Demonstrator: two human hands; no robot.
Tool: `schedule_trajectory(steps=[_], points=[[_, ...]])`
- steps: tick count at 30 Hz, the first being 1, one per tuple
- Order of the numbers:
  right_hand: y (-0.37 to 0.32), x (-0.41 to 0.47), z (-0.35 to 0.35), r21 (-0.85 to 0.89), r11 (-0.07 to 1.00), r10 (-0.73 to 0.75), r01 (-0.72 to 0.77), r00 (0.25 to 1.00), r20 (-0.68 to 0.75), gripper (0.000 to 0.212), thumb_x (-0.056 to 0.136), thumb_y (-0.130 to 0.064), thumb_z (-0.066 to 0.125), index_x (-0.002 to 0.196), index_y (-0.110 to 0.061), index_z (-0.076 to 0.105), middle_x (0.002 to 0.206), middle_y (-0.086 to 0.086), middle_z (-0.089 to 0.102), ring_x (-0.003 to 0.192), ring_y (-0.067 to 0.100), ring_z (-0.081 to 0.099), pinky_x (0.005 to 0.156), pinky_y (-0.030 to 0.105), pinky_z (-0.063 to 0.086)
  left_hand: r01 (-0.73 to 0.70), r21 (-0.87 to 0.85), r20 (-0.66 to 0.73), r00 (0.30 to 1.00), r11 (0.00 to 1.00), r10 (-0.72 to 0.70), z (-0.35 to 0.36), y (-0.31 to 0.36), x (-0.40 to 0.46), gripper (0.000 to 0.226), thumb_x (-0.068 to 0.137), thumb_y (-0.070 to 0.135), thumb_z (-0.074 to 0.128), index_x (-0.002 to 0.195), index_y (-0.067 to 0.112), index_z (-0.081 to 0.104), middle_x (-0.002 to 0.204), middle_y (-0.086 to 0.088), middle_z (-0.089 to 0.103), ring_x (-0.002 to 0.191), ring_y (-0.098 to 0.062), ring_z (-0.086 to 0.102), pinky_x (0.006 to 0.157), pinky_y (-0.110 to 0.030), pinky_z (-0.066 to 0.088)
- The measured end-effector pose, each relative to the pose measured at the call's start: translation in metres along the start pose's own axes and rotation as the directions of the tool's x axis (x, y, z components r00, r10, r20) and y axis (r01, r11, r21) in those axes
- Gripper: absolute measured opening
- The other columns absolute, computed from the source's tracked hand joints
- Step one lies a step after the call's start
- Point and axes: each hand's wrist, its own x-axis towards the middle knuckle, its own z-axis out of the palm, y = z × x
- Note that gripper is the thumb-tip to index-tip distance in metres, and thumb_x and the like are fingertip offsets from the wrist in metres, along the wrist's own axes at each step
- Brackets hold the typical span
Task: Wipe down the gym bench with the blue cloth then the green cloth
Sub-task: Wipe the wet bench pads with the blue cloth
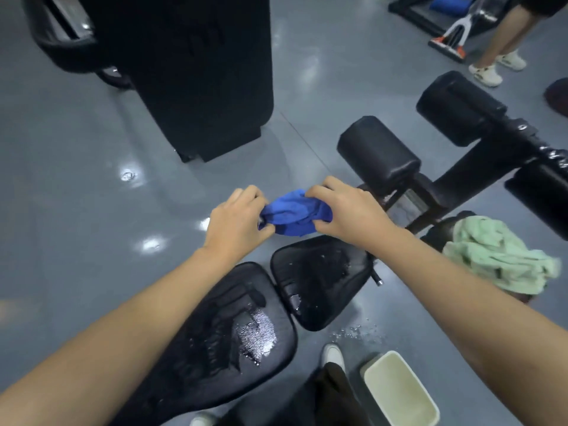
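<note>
A bunched blue cloth (293,215) is held in the air above the far end of the black gym bench. My left hand (238,215) grips its left end and my right hand (344,207) grips its right end. Below them lies the bench's small seat pad (319,281), wet with droplets. The longer back pad (221,342) runs toward me with a shiny wet patch. A crumpled green cloth (501,256) is draped over a black part of the bench at the right.
Black foam rollers (378,152) on the bench frame stand just beyond my hands. A cream tub of water (399,388) sits on the grey floor by my white shoe (333,355). A large black machine (196,72) stands far left. Another person's legs (498,47) and a mop are at the top right.
</note>
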Motion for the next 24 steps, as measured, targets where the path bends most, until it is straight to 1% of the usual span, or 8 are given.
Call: schedule_trajectory(steps=[3,7,10,13,17,19,21,24], points=[[-0.021,-0.004,0.029,0.013,1.0,0.012,-0.012,1.0,0.008,0.048,0.083,-0.033,0.068,0.129,-0.03,0.056,0.111,-0.004,0.054,0.087,0.026,0.06,0.068,0.039,0.051,-0.032,0.008,-0.004,0.999,0.999,0.032,0.008,-0.02,-0.029,0.015,0.073,0.027,0.067,0.079,0.015,0.059,0.09,0.007,0.056,0.078,-0.018,0.053,0.044,-0.031,0.041],[-0.012,-0.017,0.076,0.009,0.999,0.035,-0.035,0.999,0.039,0.048,0.084,-0.035,0.067,0.13,-0.029,0.055,0.112,-0.004,0.054,0.089,0.026,0.061,0.068,0.036,0.049,-0.046,-0.01,0.006,0.999,0.999,0.046,0.05,-0.02,-0.052,0.019,0.067,0.024,0.071,0.082,0.016,0.062,0.09,0.005,0.058,0.078,-0.021,0.055,0.047,-0.026,0.032],[0.014,-0.032,0.124,-0.001,0.998,0.055,-0.055,0.997,0.063,0.048,0.082,-0.037,0.067,0.127,-0.03,0.055,0.109,-0.004,0.054,0.09,0.025,0.061,0.066,0.036,0.05,-0.055,-0.04,0.04,0.998,0.998,0.056,0.103,-0.01,-0.064,0.024,0.063,0.023,0.075,0.082,0.016,0.062,0.09,0.003,0.059,0.079,-0.022,0.056,0.048,-0.026,0.028],[0.044,-0.047,0.179,0.009,0.997,0.078,-0.079,0.993,0.085,0.049,0.078,-0.037,0.067,0.125,-0.03,0.057,0.109,-0.004,0.053,0.099,0.022,0.06,0.067,0.036,0.051,-0.069,-0.053,0.107,0.991,0.996,0.074,0.166,0.002,-0.074,0.026,0.06,0.023,0.076,0.08,0.016,0.061,0.089,0.002,0.058,0.076,-0.023,0.056,0.049,-0.025,0.024],[0.074,-0.054,0.247,0.023,0.994,0.103,-0.107,0.985,0.141,0.05,0.079,-0.036,0.067,0.127,-0.029,0.056,0.113,-0.005,0.052,0.104,0.021,0.057,0.068,0.036,0.052,-0.083,-0.03,0.197,0.977,0.996,0.087,0.241,0.003,-0.088,0.024,0.06,0.024,0.075,0.08,0.015,0.064,0.089,0.003,0.06,0.074,-0.021,0.058,0.047,-0.026,0.03],[0.083,-0.046,0.274,0.028,0.994,0.1,-0.104,0.986,0.131,0.05,0.08,-0.035,0.067,0.128,-0.028,0.056,0.112,-0.004,0.052,0.102,0.021,0.057,0.067,0.037,0.052,-0.076,-0.022,0.182,0.98,0.997,0.079,0.267,-0.007,-0.091,0.024,0.06,0.022,0.075,0.08,0.015,0.065,0.089,0.003,0.06,0.074,-0.02,0.058,0.047,-0.027,0.032],[0.087,-0.032,0.296,0.006,0.998,0.065,-0.065,0.994,0.092,0.05,0.08,-0.037,0.067,0.128,-0.027,0.057,0.111,-0.004,0.053,0.099,0.02,0.057,0.063,0.035,0.05,-0.047,-0.014,0.14,0.989,0.999,0.049,0.288,-0.021,-0.089,0.024,0.059,0.02,0.075,0.081,0.015,0.065,0.09,0.003,0.061,0.074,-0.02,0.059,0.047,-0.025,0.03],[0.09,-0.004,0.323,-0.085,0.996,-0.017,0.022,0.998,0.062,0.051,0.079,-0.049,0.066,0.124,-0.026,0.057,0.106,-0.003,0.054,0.093,0.021,0.059,0.06,0.032,0.045,0.002,-0.043,0.084,0.996,0.999,0.002,0.32,-0.047,-0.084,0.026,0.063,0.019,0.077,0.088,0.018,0.068,0.091,0.004,0.06,0.077,-0.021,0.059,0.046,-0.024,0.027]])
